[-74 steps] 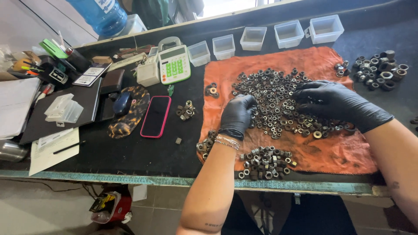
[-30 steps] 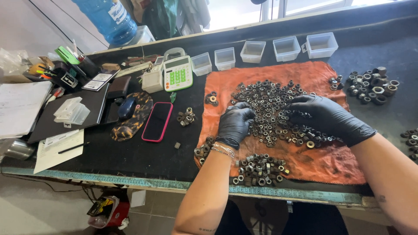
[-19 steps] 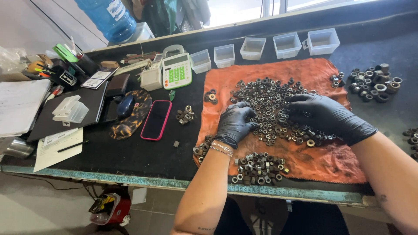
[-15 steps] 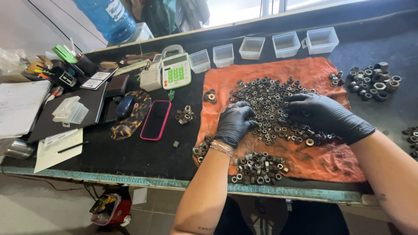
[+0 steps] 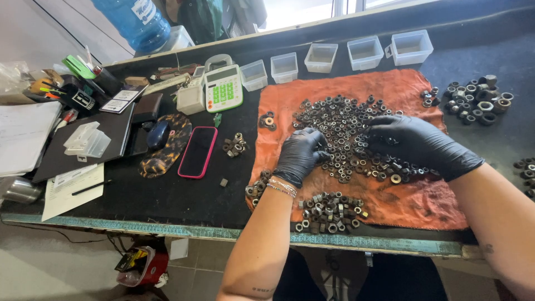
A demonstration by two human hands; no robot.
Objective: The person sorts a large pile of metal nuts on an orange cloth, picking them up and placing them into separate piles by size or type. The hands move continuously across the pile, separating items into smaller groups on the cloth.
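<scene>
— Nuts point(image 5: 348, 131), a big heap of dark metal ones, spread over the orange cloth point(image 5: 412, 195) that lies on the right half of the bench point(image 5: 167, 198). Both hands are in it.

— Gloved?

— Black gloves on both. The left hand point(image 5: 300, 156) rests on the heap's left edge, fingers curled down onto the nuts. The right hand point(image 5: 415, 142) lies flat across the heap's right side, fingers spread and pointing toward the left one. The two hands are near each other but apart. Whether either is pinching a nut, I cannot tell from here.

— Any sorted lots?

— A smaller pile of nuts point(image 5: 329, 205) sits on the cloth by the bench's near edge, just beside the left wrist, which wears a thin bracelet point(image 5: 281, 188). Another small cluster point(image 5: 257, 188) lies at the cloth's left border. Larger nuts and rings point(image 5: 476, 103) lie off the cloth toward the right edge of the bench.

— And along the back?

— A row of clear plastic tubs point(image 5: 365, 53) along the far edge. Left of the cloth there's a green-keyed calculator point(image 5: 223, 88), a phone in a pink case point(image 5: 198, 151), and papers point(image 5: 69, 189) at the near left corner.
</scene>
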